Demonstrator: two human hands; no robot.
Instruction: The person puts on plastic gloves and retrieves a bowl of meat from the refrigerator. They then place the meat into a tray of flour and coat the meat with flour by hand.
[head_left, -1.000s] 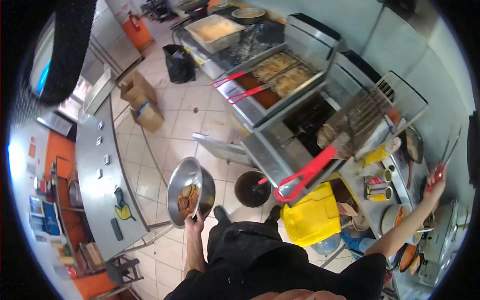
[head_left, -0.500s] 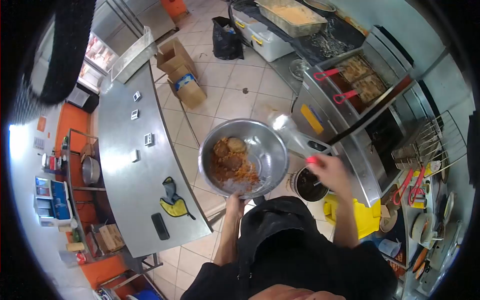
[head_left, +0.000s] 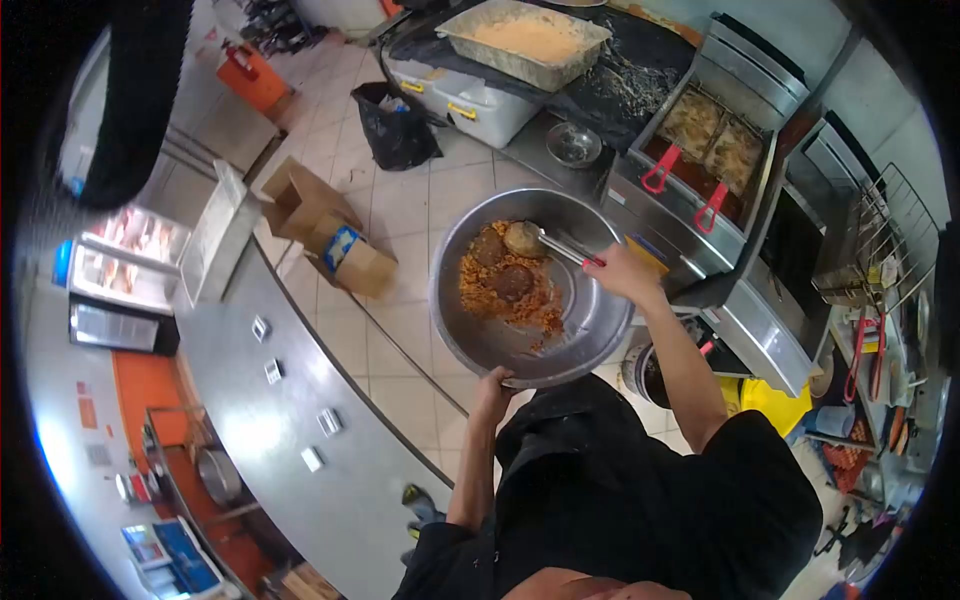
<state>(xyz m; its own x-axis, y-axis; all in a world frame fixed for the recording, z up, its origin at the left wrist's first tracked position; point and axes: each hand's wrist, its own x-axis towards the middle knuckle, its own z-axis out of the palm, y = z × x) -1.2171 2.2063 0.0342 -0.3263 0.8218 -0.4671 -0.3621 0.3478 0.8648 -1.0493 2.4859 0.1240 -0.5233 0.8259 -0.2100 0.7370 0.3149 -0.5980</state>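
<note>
My left hand (head_left: pixel 493 393) grips the near rim of a large steel mixing bowl (head_left: pixel 597 325), thumb over the edge. Inside, several round brown patty-like pieces sit among orange crumbly bits (head_left: pixel 485 297). The far one is a paler round piece (head_left: pixel 521 239). Over the bowl's right side, my right hand (head_left: pixel 625 276) is closed on the red grip of metal tongs (head_left: pixel 565 248). Their tips reach the edge of that paler piece.
At the right, a deep fryer (head_left: pixel 690 215) holds two red-handled fry baskets (head_left: pixel 722 158). A steel table (head_left: pixel 290 390) with several small timers stands left. Cardboard boxes (head_left: pixel 320 225) and a black bag (head_left: pixel 393 128) are on the floor. A crumb-filled tray (head_left: pixel 528 42) sits at the back.
My right hand has swung the tongs from beyond the bowl's right side into the bowl, onto the paler piece. My left hand still grips the rim. The view has turned.
</note>
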